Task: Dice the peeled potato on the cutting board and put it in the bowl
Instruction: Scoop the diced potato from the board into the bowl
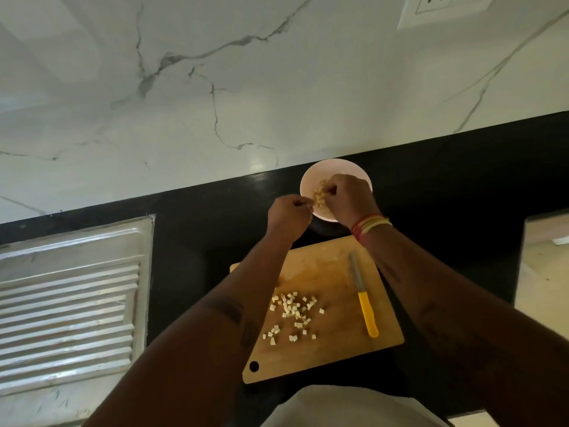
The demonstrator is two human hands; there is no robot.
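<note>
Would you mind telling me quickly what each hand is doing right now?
Left hand: fingers curled at the bowl rim; whether it holds anything cannot be told.
Right hand: over the bowl, fingers curled round potato cubes.

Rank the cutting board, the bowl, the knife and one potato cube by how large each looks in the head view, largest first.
1. cutting board
2. bowl, though it sits farther from the camera and hands partly cover it
3. knife, longer than the bowl is wide but far slimmer
4. potato cube
</note>
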